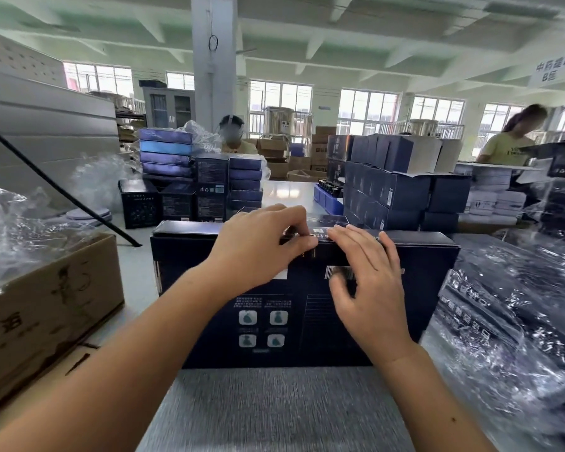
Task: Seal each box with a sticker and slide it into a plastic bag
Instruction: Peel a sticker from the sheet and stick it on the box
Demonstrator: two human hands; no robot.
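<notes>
Left hand: fingers curled tight, thumb and forefinger pinching one end of the small dark printed sticker. Right hand: fingers straight and close together, pressing the sticker's other end; thumb spread onto the front face.

Surface: grey worktable in a windowed workshop. Brown cardboard carton at left, clear plastic bags at right.

The dark navy cardboard box stands upright under both hands, with the sticker on its top front edge between them.
</notes>
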